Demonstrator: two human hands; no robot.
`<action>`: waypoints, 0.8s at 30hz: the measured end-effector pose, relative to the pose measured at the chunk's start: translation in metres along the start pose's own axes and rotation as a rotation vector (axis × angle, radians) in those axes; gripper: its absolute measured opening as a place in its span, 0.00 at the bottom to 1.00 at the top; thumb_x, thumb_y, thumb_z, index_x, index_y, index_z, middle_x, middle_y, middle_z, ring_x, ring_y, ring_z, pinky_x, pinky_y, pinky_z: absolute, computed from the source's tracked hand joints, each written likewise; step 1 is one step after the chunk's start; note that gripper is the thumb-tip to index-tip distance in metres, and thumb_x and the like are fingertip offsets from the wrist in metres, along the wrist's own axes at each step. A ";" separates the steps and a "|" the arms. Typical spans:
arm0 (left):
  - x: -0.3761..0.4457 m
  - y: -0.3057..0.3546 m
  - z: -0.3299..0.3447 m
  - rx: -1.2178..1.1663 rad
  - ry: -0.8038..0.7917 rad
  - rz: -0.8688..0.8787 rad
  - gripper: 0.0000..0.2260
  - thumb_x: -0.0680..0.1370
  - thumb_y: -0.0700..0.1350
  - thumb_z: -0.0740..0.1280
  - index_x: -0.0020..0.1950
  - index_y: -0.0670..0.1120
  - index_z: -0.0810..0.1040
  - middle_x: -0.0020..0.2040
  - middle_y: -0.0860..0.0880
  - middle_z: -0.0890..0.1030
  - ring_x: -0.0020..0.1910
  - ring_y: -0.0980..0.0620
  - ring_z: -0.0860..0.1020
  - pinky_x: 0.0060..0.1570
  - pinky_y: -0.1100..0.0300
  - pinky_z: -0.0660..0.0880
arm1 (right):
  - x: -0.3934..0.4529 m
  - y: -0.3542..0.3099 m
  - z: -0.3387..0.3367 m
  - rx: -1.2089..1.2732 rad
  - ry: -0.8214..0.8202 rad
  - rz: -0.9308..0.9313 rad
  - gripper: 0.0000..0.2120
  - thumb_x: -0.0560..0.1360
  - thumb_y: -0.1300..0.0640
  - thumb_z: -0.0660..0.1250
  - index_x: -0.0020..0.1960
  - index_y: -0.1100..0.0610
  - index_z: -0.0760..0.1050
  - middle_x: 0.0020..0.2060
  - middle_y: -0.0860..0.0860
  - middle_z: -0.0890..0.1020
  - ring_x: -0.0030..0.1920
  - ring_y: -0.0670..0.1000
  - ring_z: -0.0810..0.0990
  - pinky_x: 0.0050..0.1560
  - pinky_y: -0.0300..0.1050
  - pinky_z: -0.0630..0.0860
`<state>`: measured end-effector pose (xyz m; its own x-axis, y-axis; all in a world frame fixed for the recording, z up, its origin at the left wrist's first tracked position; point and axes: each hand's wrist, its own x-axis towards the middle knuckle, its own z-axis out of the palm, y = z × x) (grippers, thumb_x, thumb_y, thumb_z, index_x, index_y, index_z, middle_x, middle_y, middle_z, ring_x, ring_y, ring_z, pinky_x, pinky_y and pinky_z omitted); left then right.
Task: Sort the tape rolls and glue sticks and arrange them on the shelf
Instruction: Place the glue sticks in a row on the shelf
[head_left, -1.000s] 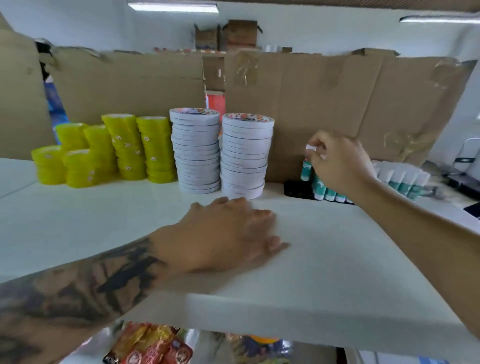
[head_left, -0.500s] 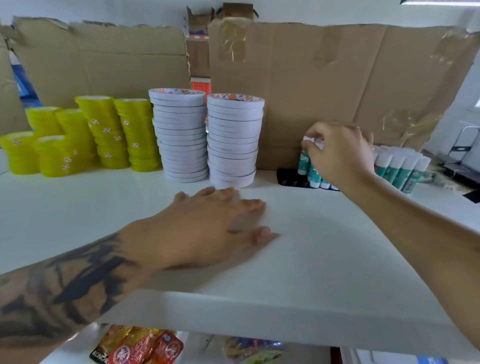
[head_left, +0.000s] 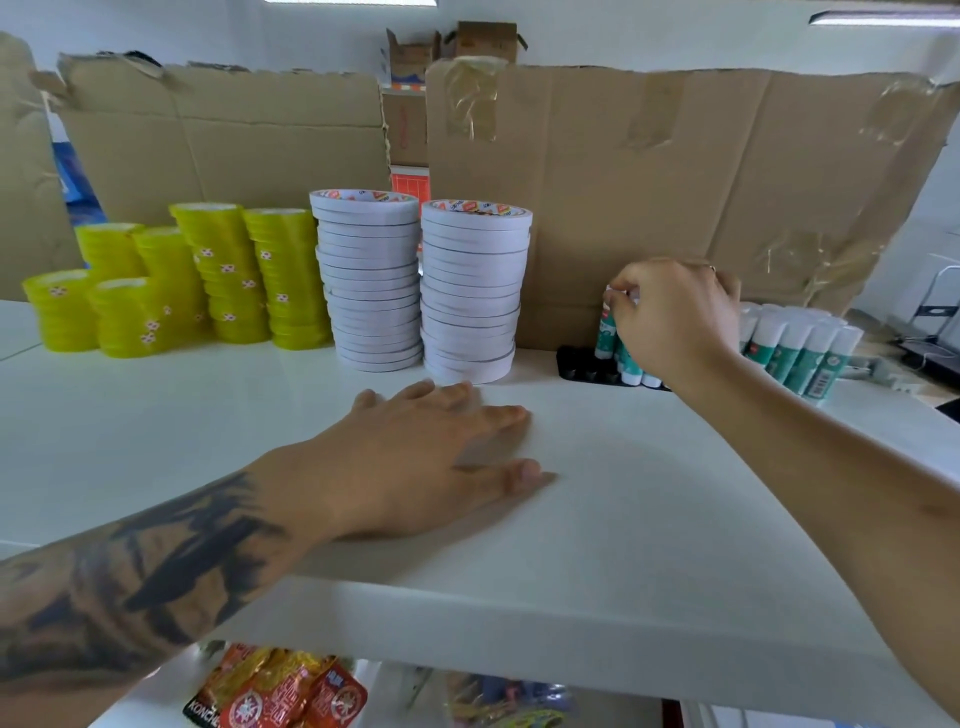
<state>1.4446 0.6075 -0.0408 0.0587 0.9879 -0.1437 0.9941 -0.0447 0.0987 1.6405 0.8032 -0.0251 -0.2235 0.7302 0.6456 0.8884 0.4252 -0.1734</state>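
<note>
Two cardboard sheets (head_left: 675, 197) upright along the back of a white shelf (head_left: 649, 519). Against them, from left to right: stacks of yellow tape rolls (head_left: 171, 280) of uneven height; two tall stacks of white tape rolls (head_left: 421, 286), side by side and just touching; a row of glue sticks (head_left: 800, 348) with white caps and green bodies, standing upright, some seated in a black tray (head_left: 584, 366). Left hand (head_left: 415, 462), below a tattooed forearm, flat on the bare shelf surface in front of the white stacks, palm down, fingers spread and straight, holding nothing. Right hand (head_left: 675, 317) raised over the left end of the glue-stick row, fingers curled, thumb and forefinger pinching the white cap of one glue stick (head_left: 605, 332) at that end; whether its base sits in the tray, not discernible. Beneath the shelf edge, red and orange snack packets (head_left: 280, 691) on a lower level.
</note>
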 end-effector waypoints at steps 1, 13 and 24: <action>0.000 0.000 0.000 -0.001 -0.001 0.000 0.31 0.75 0.78 0.44 0.78 0.73 0.47 0.83 0.58 0.48 0.82 0.54 0.49 0.78 0.39 0.51 | 0.001 0.000 0.000 -0.014 -0.010 -0.004 0.09 0.79 0.53 0.64 0.48 0.49 0.84 0.47 0.50 0.83 0.51 0.59 0.76 0.56 0.53 0.64; -0.011 -0.015 -0.011 -0.066 0.144 -0.020 0.35 0.71 0.79 0.47 0.77 0.72 0.56 0.82 0.60 0.57 0.81 0.55 0.56 0.78 0.44 0.57 | -0.020 -0.026 -0.036 -0.271 -0.146 -0.114 0.09 0.79 0.50 0.62 0.44 0.54 0.68 0.50 0.53 0.77 0.54 0.61 0.76 0.64 0.59 0.66; -0.113 -0.177 -0.017 -0.073 0.281 -0.190 0.40 0.66 0.83 0.40 0.76 0.73 0.59 0.81 0.60 0.60 0.80 0.55 0.59 0.77 0.44 0.58 | -0.107 -0.206 -0.069 -0.088 -0.512 -0.363 0.28 0.80 0.32 0.52 0.76 0.42 0.65 0.75 0.40 0.69 0.72 0.49 0.69 0.70 0.51 0.68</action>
<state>1.2606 0.5061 -0.0255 -0.1640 0.9803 0.1099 0.9752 0.1443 0.1678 1.5087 0.6002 -0.0076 -0.6610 0.7203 0.2102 0.7447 0.6642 0.0657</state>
